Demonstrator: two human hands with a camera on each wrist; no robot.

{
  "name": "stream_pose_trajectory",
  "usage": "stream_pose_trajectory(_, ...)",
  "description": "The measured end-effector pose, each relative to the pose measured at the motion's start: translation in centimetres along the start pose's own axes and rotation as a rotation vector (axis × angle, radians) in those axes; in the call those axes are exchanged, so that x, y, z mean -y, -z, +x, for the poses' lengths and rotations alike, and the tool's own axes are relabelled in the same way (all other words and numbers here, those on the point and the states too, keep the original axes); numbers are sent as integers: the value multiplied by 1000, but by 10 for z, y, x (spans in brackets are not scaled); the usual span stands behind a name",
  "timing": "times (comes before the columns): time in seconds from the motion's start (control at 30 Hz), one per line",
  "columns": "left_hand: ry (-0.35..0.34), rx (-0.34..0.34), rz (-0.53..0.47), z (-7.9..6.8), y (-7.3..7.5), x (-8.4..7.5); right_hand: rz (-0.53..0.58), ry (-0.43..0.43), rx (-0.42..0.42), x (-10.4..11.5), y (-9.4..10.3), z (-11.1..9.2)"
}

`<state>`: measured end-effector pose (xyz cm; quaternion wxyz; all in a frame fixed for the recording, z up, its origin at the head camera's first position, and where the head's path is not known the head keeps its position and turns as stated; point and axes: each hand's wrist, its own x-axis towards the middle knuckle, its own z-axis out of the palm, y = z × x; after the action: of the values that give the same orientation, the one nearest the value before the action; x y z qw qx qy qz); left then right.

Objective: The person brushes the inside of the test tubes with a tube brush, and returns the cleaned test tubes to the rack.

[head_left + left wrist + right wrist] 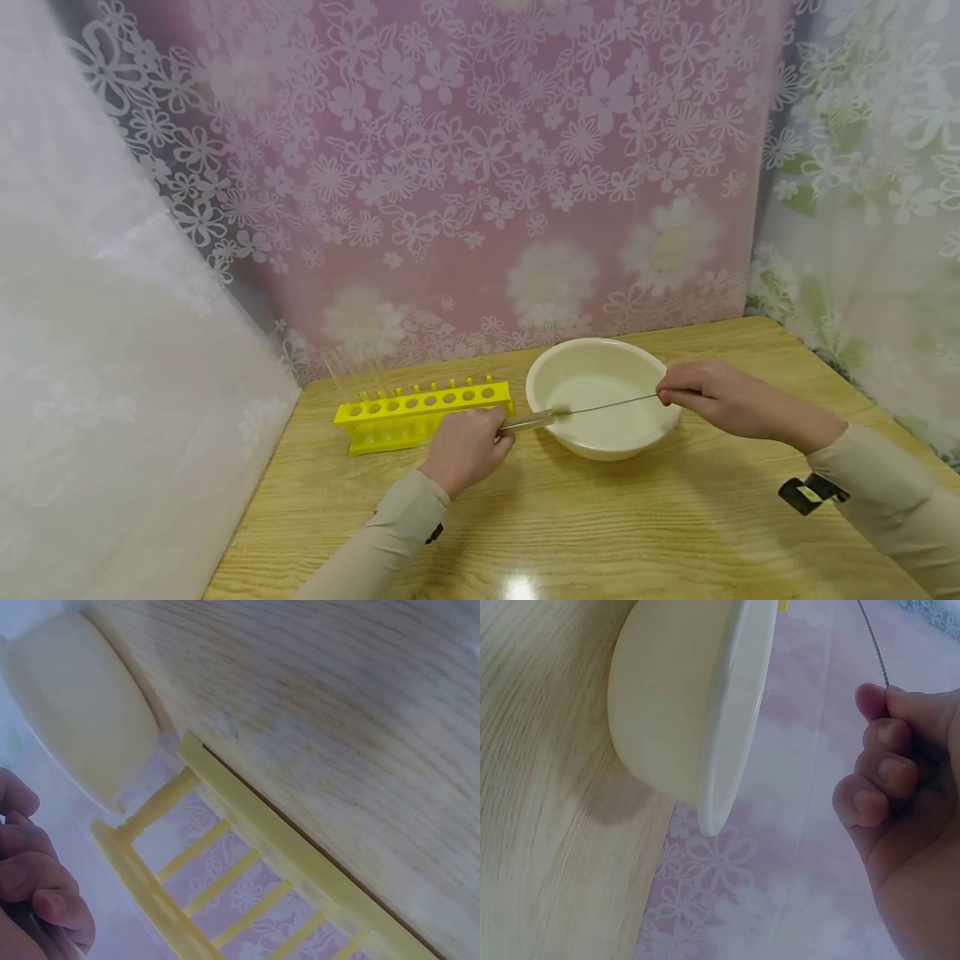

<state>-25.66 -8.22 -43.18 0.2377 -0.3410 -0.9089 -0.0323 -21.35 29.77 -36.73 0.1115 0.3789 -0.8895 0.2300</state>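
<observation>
My left hand (pixel 467 448) grips a glass test tube (pixel 527 422), its mouth pointing right over the rim of a cream basin (pixel 600 452). In the left wrist view the fingers (pixel 45 877) curl round the tube, much of which they hide. Between thumb and forefinger my right hand (pixel 723 400) pinches the twisted wire end of a test tube brush (pixel 611 405). The brush's bristle tuft (pixel 560 412) sits at the tube's mouth; how far it reaches inside I cannot tell. In the right wrist view only the brush wire (pixel 875 645) shows.
Behind the left hand stands a yellow test tube rack (pixel 423 406), with several clear tubes (pixel 356 375) slanting in its left holes. The basin stands to the rack's right on the wooden table (pixel 600 525). Flowered curtains (pixel 480 167) hang round the table.
</observation>
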Motion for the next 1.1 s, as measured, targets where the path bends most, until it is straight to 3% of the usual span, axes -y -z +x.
stream_pose_trajectory(0.23, 1, 3, 1, -2, 1, 3, 4, 18, -28, -7, 5, -6)
stream_pose_trajectory(0.47, 14, -12, -10, -8, -4, 9, -22, -50, -61, -15, 11, -16)
stream_pose_trajectory(0.6, 14, -37, -11, -9, -5, 10, -33, -42, -94, -18, 12, -18)
stream_pose_trajectory(1.1, 51, -41, 8, -2, 0, 4, -61, -23, -141, -6, -6, -2)
